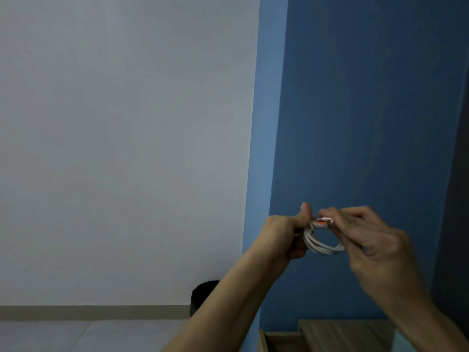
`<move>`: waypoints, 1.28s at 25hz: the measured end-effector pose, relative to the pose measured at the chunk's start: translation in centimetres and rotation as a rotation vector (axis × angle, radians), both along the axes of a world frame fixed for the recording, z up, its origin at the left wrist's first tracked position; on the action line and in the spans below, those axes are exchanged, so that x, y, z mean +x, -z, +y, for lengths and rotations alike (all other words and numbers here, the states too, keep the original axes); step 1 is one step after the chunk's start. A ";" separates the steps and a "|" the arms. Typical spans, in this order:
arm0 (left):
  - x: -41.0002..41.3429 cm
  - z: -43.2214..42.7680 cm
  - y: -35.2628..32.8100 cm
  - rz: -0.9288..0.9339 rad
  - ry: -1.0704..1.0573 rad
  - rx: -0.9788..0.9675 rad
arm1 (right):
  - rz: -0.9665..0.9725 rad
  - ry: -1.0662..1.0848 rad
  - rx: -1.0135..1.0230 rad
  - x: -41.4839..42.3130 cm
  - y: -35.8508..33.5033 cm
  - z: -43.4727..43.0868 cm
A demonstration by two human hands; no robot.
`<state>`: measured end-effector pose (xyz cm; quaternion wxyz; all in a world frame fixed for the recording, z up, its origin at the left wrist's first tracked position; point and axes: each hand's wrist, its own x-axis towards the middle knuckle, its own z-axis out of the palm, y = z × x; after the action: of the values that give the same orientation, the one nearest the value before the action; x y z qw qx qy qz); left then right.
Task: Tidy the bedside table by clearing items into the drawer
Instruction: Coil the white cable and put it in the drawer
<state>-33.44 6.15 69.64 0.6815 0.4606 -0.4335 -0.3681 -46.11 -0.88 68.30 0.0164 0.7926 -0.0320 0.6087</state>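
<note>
A coiled white cable [323, 243] with a white and orange plug at its top is held up in front of the blue wall. My left hand [289, 233] grips the left side of the coil, thumb up. My right hand [368, 237] pinches the plug end with its fingertips and covers the coil's right side. A strip of the wooden bedside table [342, 331] shows at the bottom right, below my hands. The drawer is not clearly visible.
A white wall fills the left, with a beige skirting board [88, 312] and grey floor below. A dark round object [203, 292] stands by the wall corner, partly behind my left forearm. A blue wall [355, 110] rises behind my hands.
</note>
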 end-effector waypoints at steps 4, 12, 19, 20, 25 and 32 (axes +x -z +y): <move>0.9 -0.5 1.5 -0.110 -0.015 -0.039 | -0.066 -0.278 0.545 0.6 1.3 -0.4; 2.9 -3.1 10.8 -0.156 -0.018 0.186 | -0.024 -0.405 1.151 1.8 10.6 -3.4; 3.3 -6.5 18.0 0.108 -0.017 0.361 | 0.058 -0.284 0.986 2.7 18.3 -6.5; 3.4 -7.1 18.9 0.085 -0.027 0.353 | 0.059 -0.313 1.014 2.9 19.0 -6.9; 4.1 -9.5 24.0 -0.105 -0.095 0.318 | -0.027 -0.602 1.585 3.3 23.4 -8.8; 3.5 -12.0 29.7 0.060 -0.213 0.321 | -0.038 -0.414 1.647 4.0 28.2 -10.7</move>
<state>-29.95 -5.83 39.97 0.6468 0.5956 -0.2976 -0.3720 -42.12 -11.56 40.08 -0.6779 0.5312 -0.3196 0.3950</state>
